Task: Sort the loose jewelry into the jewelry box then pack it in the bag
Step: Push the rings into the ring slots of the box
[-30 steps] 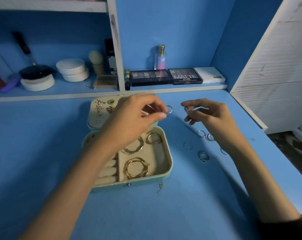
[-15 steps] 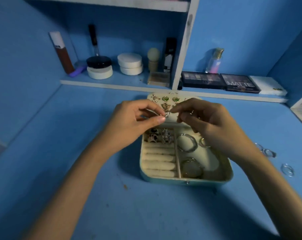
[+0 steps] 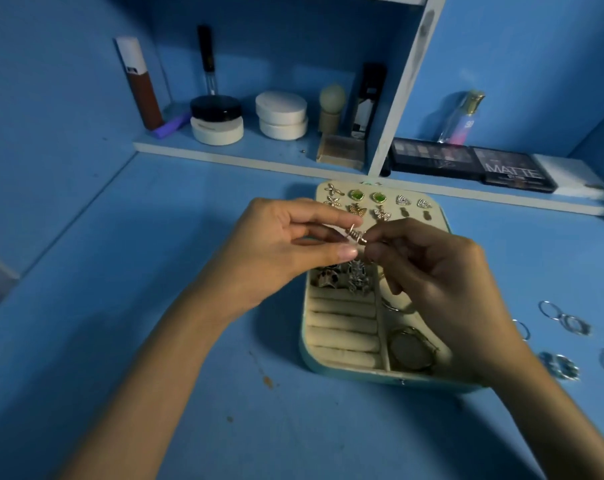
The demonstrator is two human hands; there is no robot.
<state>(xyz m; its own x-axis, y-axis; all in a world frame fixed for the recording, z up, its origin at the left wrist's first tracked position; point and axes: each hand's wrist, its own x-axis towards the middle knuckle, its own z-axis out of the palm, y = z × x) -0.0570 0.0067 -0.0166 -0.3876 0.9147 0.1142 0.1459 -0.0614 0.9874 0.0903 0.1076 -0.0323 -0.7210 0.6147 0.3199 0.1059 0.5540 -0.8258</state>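
Left hand (image 3: 280, 251) and right hand (image 3: 442, 275) meet above the open jewelry box (image 3: 363, 373), fingers (image 3: 328, 254) of both curled, pinching one small jewelry piece (image 3: 357, 235) between them. Loose rings (image 3: 567, 322) lie on the surface (image 3: 224, 410), right of the box.

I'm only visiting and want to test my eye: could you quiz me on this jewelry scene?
1. True or false: the box is closed.
2. Where do the loose rings lie? A: on the shelf. B: on the table, right of the box. C: inside the box.
3. Fill in: the left hand and right hand together pinch one small ____ above the box.

Key: 1 false, the box is open. 2 B. 3 ring.
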